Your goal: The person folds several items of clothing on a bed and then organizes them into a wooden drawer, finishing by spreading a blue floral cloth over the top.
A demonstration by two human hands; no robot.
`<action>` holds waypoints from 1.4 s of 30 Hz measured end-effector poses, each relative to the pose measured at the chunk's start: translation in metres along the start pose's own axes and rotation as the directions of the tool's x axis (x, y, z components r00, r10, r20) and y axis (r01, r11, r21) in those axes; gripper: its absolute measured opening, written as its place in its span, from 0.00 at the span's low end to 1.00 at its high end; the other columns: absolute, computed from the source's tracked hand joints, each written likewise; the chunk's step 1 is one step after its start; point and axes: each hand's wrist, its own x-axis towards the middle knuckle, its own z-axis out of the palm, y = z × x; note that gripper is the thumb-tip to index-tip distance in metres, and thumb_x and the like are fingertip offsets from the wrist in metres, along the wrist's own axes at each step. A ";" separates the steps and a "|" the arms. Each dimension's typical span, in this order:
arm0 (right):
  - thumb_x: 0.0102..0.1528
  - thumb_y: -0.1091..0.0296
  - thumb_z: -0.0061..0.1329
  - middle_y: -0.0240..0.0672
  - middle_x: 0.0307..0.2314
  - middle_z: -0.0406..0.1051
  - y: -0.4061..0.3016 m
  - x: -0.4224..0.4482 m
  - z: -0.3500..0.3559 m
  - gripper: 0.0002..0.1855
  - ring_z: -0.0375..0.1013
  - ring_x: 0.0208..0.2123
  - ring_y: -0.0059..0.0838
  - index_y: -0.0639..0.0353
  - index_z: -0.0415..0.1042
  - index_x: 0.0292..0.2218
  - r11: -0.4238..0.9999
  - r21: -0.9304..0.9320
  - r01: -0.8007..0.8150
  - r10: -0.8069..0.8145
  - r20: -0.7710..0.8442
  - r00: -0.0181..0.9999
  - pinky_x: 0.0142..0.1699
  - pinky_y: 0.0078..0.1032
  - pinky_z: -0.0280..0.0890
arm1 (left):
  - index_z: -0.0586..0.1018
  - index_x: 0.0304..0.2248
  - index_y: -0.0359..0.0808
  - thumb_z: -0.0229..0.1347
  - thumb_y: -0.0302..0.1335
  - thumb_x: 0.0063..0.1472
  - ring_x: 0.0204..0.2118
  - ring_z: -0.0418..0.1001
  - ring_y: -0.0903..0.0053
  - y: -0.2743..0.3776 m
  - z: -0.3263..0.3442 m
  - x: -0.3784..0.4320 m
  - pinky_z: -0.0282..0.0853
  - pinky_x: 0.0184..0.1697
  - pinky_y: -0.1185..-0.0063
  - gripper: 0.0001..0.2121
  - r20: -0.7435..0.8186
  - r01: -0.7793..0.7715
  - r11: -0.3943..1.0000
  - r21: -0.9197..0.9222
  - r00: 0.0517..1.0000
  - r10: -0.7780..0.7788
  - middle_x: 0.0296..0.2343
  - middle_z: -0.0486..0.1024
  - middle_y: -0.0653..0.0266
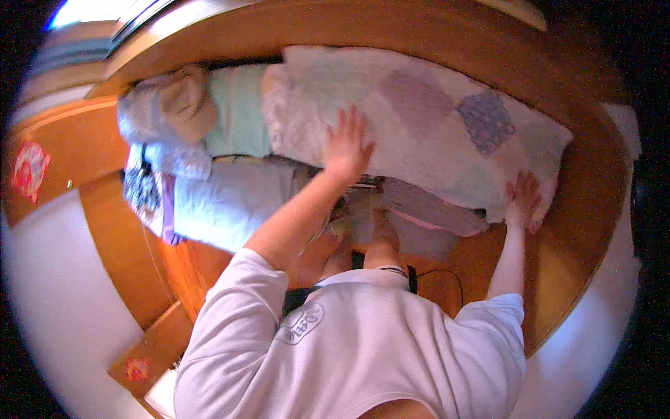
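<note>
A pale patchwork quilt [324, 78] lies spread before me, with pink and dark blue square patches. My left hand [348, 144] rests palm down over its near side, fingers apart and nothing held. Farther right, my right hand [523, 194] is at the quilt's right end, also palm down with the fingers spread. Whether either palm presses on the cloth is hard to tell. Left of the quilt shows a mint-green sheet [238, 110]. A grey-pink cloth layer [434, 207] sticks out below the quilt's near edge.
Light blue bedding [225, 199] lies at the near left, beside a bundle with a tan cap-like item [188, 105]. A wooden panel [366, 23] runs along the far side. A red decoration [31, 170] marks the left wooden panel. A dark cable [453, 277] curves near my legs.
</note>
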 end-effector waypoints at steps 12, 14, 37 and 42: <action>0.50 0.71 0.46 0.35 0.35 0.69 -0.163 -0.057 0.034 0.15 0.67 0.37 0.26 0.61 0.67 0.41 0.657 0.653 -0.377 -0.331 0.699 0.634 0.44 0.25 0.61 | 0.73 0.34 0.33 0.46 0.31 0.59 0.38 0.69 0.64 0.044 -0.332 -0.245 0.64 0.41 0.69 0.10 -0.512 -0.509 0.270 -0.817 0.856 0.066 0.33 0.72 0.55; 0.49 0.70 0.48 0.34 0.32 0.71 -0.175 -0.080 0.043 0.15 0.69 0.35 0.25 0.61 0.69 0.40 0.680 0.718 -0.148 -0.628 0.674 0.388 0.41 0.24 0.63 | 0.73 0.34 0.33 0.46 0.32 0.59 0.38 0.69 0.64 0.048 -0.339 -0.281 0.64 0.40 0.69 0.11 -0.596 -0.574 0.276 -0.771 0.803 0.007 0.33 0.72 0.55; 0.45 0.60 0.52 0.51 0.54 0.47 -0.666 -0.256 -0.104 0.36 0.48 0.56 0.44 0.59 0.55 0.53 -0.144 0.635 0.759 -0.907 0.222 -0.357 0.58 0.32 0.48 | 0.69 0.22 0.33 0.51 0.25 0.56 0.24 0.60 0.85 0.104 -0.174 -0.639 0.55 0.27 0.85 0.07 -0.193 -0.207 0.225 -0.952 -0.165 -0.967 0.20 0.64 0.69; 0.43 0.56 0.54 0.52 0.55 0.44 -0.719 -0.276 -0.055 0.44 0.47 0.57 0.43 0.58 0.47 0.56 -0.178 0.536 0.825 -0.736 0.484 -0.473 0.58 0.30 0.47 | 0.67 0.18 0.33 0.53 0.24 0.54 0.20 0.57 0.87 0.136 -0.150 -0.660 0.51 0.22 0.84 0.10 -0.133 -0.263 0.249 -0.932 -0.390 -0.911 0.17 0.62 0.72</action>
